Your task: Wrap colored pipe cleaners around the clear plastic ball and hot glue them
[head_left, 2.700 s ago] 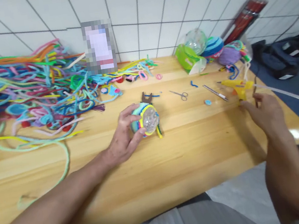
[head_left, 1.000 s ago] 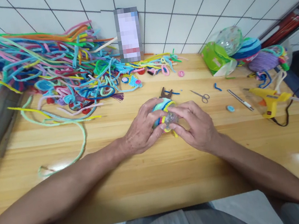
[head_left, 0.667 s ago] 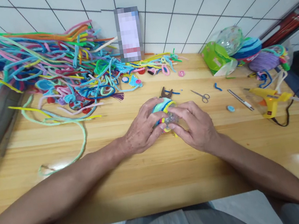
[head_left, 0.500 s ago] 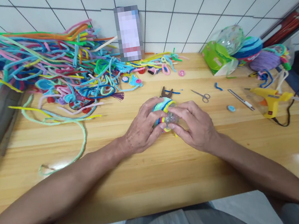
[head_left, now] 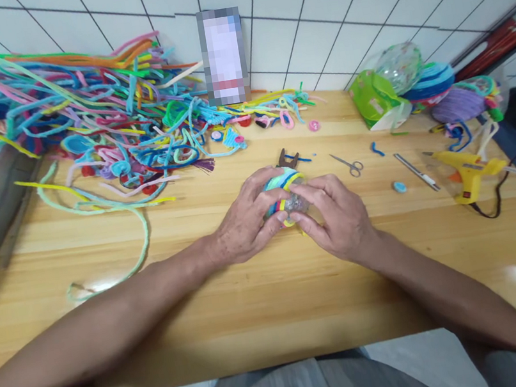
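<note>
Between my hands is a clear plastic ball (head_left: 294, 203), partly wrapped in pipe cleaners (head_left: 283, 179) of pale green, blue, yellow and red. My left hand (head_left: 248, 219) wraps around its coloured side, thumb at the lower edge. From the other side my right hand (head_left: 337, 215) grips it, the fingers and thumb pressed on the bare part and the yellow rim. Much of the ball is hidden by my fingers. Just beyond it lie dark pliers (head_left: 284, 158) and a short blue pipe cleaner (head_left: 302, 160).
A large heap of pipe cleaners (head_left: 95, 114) covers the back left, below a phone (head_left: 224, 56) propped on the tiled wall. To the right lie scissors (head_left: 349, 165), a utility knife (head_left: 416, 171) and a yellow glue gun (head_left: 470, 171). Wrapped balls (head_left: 430, 82) stand behind them.
Both hands keep their hold on the ball with almost no movement. The view has shifted very slightly.
</note>
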### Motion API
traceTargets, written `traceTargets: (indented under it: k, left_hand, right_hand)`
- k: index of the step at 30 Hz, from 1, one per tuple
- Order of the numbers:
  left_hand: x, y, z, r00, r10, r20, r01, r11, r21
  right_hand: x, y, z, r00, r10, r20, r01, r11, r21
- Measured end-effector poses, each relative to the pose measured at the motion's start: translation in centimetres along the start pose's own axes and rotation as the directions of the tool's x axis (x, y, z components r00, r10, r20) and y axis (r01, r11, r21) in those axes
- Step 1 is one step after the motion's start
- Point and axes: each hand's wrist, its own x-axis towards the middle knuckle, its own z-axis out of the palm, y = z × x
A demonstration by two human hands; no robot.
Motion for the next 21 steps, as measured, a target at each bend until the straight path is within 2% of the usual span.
traceTargets:
  k: [7,13,21]
  left_hand:
    - [0.07,-0.04,0.09,1.000,0.010,-0.017,-0.009,1.000,0.011]
    - [0.16,0.11,-0.10,1.000,-0.002,-0.004,0.002,1.000,-0.005]
    - [0.24,0.09,-0.01,1.000,0.017,-0.013,-0.016,1.000,0.027]
  right_hand:
    - [0.08,-0.03,-0.02,1.000,-0.001,0.002,0.001,1.000,0.007]
    - [0.10,0.13,-0.17,0.998,0.013,-0.063,-0.008,0.997,0.082]
    - [-0.11,-0.16,0.22,0.997,-0.010,-0.073,0.012,0.999,0.036]
